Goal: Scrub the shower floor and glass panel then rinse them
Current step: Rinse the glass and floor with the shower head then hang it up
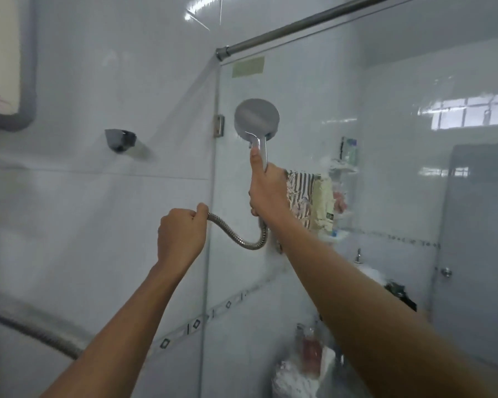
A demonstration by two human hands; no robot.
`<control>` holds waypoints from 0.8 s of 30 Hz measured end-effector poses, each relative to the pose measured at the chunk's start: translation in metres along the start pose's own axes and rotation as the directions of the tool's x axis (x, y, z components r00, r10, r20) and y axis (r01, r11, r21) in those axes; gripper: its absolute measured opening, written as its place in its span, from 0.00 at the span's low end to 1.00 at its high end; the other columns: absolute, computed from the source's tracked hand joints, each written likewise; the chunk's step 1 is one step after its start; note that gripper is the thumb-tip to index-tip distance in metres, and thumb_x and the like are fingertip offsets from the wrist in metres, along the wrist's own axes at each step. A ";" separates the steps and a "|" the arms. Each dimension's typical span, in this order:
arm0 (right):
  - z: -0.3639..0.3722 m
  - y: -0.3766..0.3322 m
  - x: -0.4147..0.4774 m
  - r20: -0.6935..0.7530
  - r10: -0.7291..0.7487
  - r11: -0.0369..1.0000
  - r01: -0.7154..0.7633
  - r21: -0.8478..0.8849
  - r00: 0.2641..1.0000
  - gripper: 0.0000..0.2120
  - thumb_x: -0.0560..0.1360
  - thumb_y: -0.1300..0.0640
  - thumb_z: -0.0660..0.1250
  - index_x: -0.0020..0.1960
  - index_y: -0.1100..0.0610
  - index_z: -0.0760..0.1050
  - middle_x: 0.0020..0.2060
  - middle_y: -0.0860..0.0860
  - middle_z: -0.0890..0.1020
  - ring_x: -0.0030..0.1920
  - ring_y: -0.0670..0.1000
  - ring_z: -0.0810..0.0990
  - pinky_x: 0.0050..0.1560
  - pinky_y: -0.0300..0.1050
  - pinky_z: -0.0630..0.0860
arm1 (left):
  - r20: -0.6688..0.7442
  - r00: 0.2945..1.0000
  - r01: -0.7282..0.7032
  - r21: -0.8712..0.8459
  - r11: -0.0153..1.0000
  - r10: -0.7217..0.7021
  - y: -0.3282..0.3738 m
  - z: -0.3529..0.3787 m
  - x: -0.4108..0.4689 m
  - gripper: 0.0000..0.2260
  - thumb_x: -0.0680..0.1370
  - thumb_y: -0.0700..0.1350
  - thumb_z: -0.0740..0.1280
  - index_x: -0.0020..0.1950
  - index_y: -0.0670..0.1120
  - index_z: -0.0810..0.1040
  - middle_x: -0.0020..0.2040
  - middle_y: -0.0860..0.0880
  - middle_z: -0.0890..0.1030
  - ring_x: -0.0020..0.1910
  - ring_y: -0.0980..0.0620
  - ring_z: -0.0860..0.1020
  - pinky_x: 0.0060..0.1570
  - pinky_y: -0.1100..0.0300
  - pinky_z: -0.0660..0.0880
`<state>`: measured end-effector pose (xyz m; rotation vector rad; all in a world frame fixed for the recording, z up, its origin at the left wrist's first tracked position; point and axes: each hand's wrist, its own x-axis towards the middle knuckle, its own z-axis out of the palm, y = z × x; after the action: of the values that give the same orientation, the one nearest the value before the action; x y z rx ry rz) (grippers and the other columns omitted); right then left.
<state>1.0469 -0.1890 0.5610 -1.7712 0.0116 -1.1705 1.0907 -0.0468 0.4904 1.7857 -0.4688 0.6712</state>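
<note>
My right hand (266, 191) grips the handle of a chrome shower head (256, 117), held upright with its round face turned toward the glass panel (385, 173). The head sits high up, close to the panel's left edge. My left hand (181, 234) is closed around the ribbed metal hose (242, 239), which loops down and back up to the handle. More of the hose runs off at the lower left. The glass looks wet and streaky. The shower floor is out of view.
An empty shower-head bracket (120, 140) juts from the white tiled wall at left. A metal rod (299, 24) braces the top of the glass, and a hinge clamp (219, 126) holds its edge. Through the glass I see a hanging towel (311, 199), shelves with bottles and a door.
</note>
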 end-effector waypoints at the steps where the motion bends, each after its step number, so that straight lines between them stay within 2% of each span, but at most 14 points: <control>1: 0.001 0.010 -0.011 0.010 0.015 1.000 -0.015 -0.007 1.000 0.28 0.79 0.31 0.55 0.35 0.53 0.62 0.26 0.50 0.67 0.25 0.50 0.66 0.27 0.46 0.68 | 0.021 1.000 0.013 0.011 1.000 -0.014 -0.012 0.001 -0.009 0.26 0.82 0.52 0.61 0.26 0.45 0.62 0.23 0.50 0.63 0.24 0.49 0.61 0.28 0.56 0.58; 4: 0.002 0.037 -0.044 0.017 0.043 0.996 -0.041 -0.078 0.999 0.28 0.80 0.31 0.55 0.36 0.54 0.63 0.27 0.52 0.69 0.27 0.51 0.69 0.25 0.53 0.71 | 0.064 0.996 0.053 0.033 0.998 -0.055 -0.040 0.005 -0.039 0.27 0.82 0.53 0.62 0.25 0.45 0.63 0.22 0.50 0.63 0.23 0.50 0.62 0.27 0.57 0.58; 9: -0.001 0.091 -0.113 0.046 0.152 0.988 -0.150 -0.037 0.987 0.28 0.77 0.29 0.57 0.34 0.51 0.60 0.26 0.48 0.64 0.28 0.52 0.64 0.30 0.50 0.66 | 0.134 0.983 0.107 0.114 0.988 -0.122 -0.082 0.009 -0.105 0.27 0.82 0.54 0.61 0.25 0.45 0.63 0.22 0.49 0.64 0.23 0.50 0.63 0.28 0.56 0.60; 14: -0.014 0.134 -0.178 0.065 0.257 0.965 -0.253 -0.066 0.964 0.30 0.75 0.25 0.56 0.35 0.51 0.58 0.28 0.51 0.64 0.27 0.50 0.63 0.29 0.48 0.65 | 0.214 0.961 0.130 0.203 0.971 -0.173 -0.122 0.014 -0.173 0.27 0.82 0.56 0.60 0.25 0.45 0.64 0.22 0.49 0.66 0.24 0.49 0.67 0.28 0.55 0.60; 21: -0.041 0.172 -0.251 0.033 0.369 0.917 -0.358 -0.175 0.929 0.31 0.74 0.24 0.54 0.37 0.52 0.63 0.30 0.55 0.68 0.30 0.52 0.68 0.30 0.50 0.67 | 0.290 0.909 0.215 0.293 0.932 -0.301 -0.154 0.018 -0.259 0.28 0.82 0.56 0.61 0.25 0.44 0.64 0.22 0.48 0.66 0.25 0.46 0.68 0.29 0.54 0.62; 24: -0.058 0.183 -0.282 0.032 0.405 0.905 -0.395 -0.160 0.914 0.30 0.75 0.25 0.54 0.37 0.53 0.64 0.29 0.52 0.66 0.29 0.51 0.67 0.31 0.49 0.66 | 0.317 0.876 0.249 0.348 0.904 -0.363 -0.162 0.018 -0.296 0.27 0.82 0.55 0.61 0.26 0.43 0.65 0.23 0.47 0.67 0.25 0.46 0.69 0.28 0.54 0.61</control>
<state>0.9393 -0.1919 0.2374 -1.8261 0.4180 -0.8286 0.9692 -0.0195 0.1760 2.2314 -0.3307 0.1719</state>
